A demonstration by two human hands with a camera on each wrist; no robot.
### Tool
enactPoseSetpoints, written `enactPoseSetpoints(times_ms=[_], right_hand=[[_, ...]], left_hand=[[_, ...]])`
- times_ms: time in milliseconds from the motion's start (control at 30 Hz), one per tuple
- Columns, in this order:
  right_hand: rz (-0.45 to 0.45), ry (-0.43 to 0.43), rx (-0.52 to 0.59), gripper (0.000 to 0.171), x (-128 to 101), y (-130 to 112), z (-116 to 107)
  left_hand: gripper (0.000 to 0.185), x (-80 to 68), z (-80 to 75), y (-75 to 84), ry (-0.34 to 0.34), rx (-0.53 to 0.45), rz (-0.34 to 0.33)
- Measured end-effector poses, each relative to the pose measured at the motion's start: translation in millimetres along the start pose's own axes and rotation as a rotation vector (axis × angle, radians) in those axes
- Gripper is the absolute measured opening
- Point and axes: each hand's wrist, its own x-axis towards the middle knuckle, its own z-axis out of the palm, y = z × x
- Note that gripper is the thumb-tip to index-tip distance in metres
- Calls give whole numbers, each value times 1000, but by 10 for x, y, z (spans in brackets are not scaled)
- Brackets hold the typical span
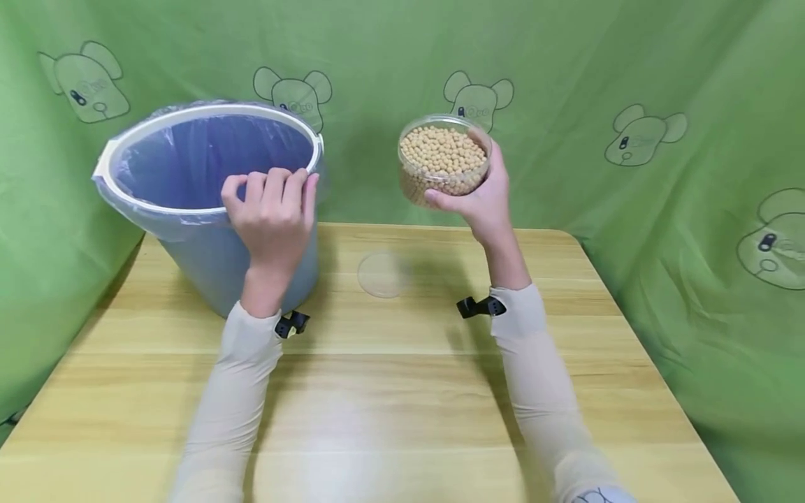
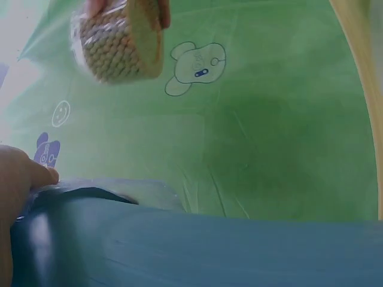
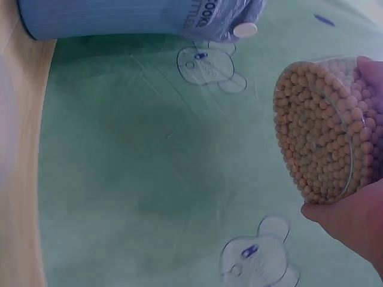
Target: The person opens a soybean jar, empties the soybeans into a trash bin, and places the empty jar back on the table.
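In the head view the left hand (image 1: 272,216) sits left of centre in the frame, its fingers curled over the near rim of a blue bin (image 1: 207,202) lined with a thin plastic bag (image 1: 157,220); the fingertips hook inside the white rim ring, so the hand grips the bin's edge. The bin fills the upper left of the frame, standing tilted on the far left part of the wooden table (image 1: 390,391), its mouth turned toward the camera. The left wrist view shows the same hold from below: a thumb (image 2: 36,173) presses on the crinkled bag at the left edge of the frame, with the dark blue wall of the bin across the bottom.

The right hand (image 1: 481,199) is raised just right of centre, upper half of the frame, clamped round a clear round container (image 1: 444,162) filled with pale yellow beans (image 1: 442,150); thumb on the near side, fingers round the far right side. The container is in the air, above the table's far edge and to the right of the bin, well apart from it. Its top is open. In the right wrist view the container lies at the right edge, beans pressed against the clear wall.

A clear round lid (image 1: 381,274) lies flat on the table in mid-frame, between the two forearms. A green cloth (image 1: 629,84) printed with bear heads hangs behind
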Motion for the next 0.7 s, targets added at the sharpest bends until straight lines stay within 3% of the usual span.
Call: enactPoseSetpoints(times_ms=[467,700], right_hand=[[56,-179,-41,109,563,-216,326],[64,-277,-119,109,784,-310,500]], left_hand=[[20,11,-53,-4,-62,1,23],[24,12,-49,-25,-71,-13,21]])
